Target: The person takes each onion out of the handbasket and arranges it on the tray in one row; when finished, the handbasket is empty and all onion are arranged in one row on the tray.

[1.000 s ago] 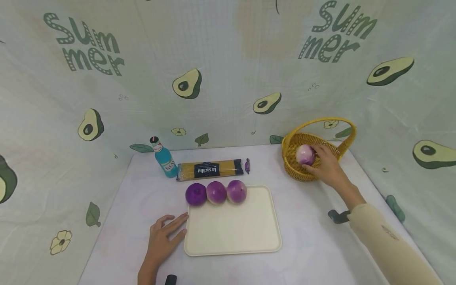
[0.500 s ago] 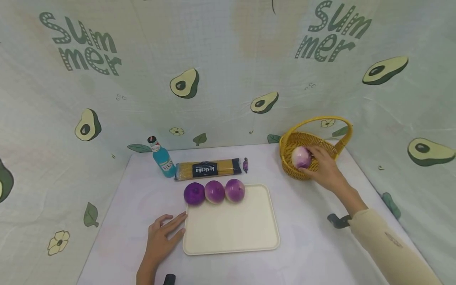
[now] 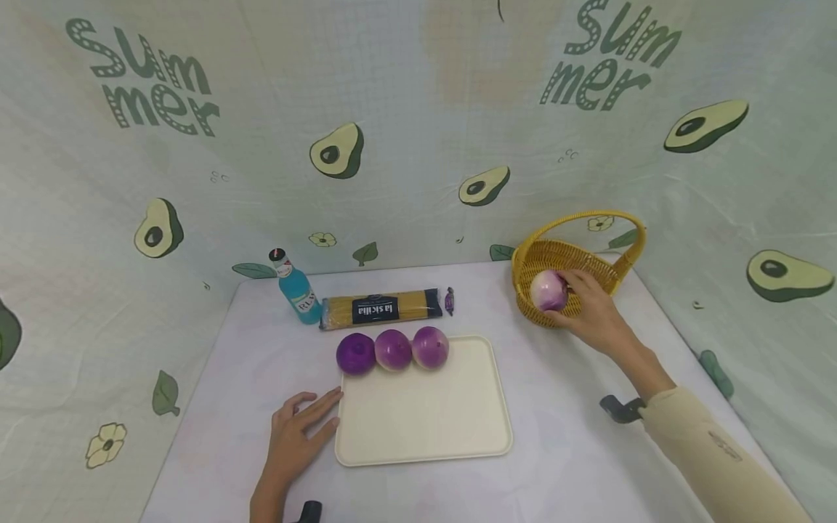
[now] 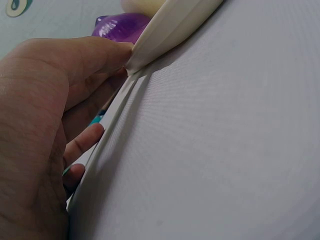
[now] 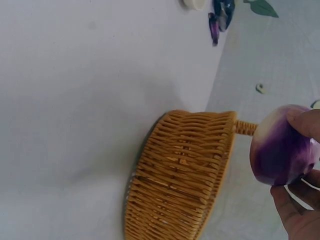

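In the head view my right hand [image 3: 593, 311] holds a round purple-and-white vegetable [image 3: 548, 290] over the yellow wicker basket [image 3: 535, 314]. The right wrist view shows the vegetable [image 5: 280, 150] between thumb and fingertips, above the basket's rim. My left hand [image 3: 293, 439] lies at the left edge of a cream tray [image 3: 425, 428], fingers extended and fingertips right at its rim. Along the tray's far left edge sit a dark purple round vegetable [image 3: 356, 354] and two lighter purple ones with pale undersides, the middle one [image 3: 394, 350] and the right one [image 3: 430, 347].
Behind the tray lies a pack of spaghetti [image 3: 381, 309], with a small purple wrapped candy [image 3: 449, 301] at its right end. A blue bottle [image 3: 301, 292] stands to its left. A printed cloth [image 3: 405, 94] hangs around the table's back and sides.
My right hand has shifted slightly left with the vegetable, toward the basket's left side. My left hand stays at the tray's edge. The whole head view has drifted a little.
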The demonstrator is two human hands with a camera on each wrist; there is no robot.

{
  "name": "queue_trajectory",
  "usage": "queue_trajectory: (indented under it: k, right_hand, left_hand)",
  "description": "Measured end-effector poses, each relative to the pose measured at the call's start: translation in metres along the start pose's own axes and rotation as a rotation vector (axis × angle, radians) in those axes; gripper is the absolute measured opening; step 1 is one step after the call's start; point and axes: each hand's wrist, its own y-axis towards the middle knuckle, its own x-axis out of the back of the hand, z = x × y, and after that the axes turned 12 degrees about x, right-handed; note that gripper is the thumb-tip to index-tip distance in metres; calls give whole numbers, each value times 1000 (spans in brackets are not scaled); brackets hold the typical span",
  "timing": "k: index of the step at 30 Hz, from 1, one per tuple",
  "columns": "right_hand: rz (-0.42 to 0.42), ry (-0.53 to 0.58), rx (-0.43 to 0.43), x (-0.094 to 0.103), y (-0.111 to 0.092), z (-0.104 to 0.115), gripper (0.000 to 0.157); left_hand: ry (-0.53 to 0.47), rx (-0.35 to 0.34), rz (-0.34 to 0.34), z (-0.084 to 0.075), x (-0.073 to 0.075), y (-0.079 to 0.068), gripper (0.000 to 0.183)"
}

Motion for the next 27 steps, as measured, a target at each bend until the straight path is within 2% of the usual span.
queue_trajectory:
  k: [17, 27]
  right_hand:
    - [-46, -26, 94, 3, -6, 10, 78]
    - [-52, -33, 110, 2, -9, 16, 80]
  left_hand:
    - [-9, -20, -31, -1, 0, 2, 45]
    - [-6, -26, -36, 2, -2, 2, 46]
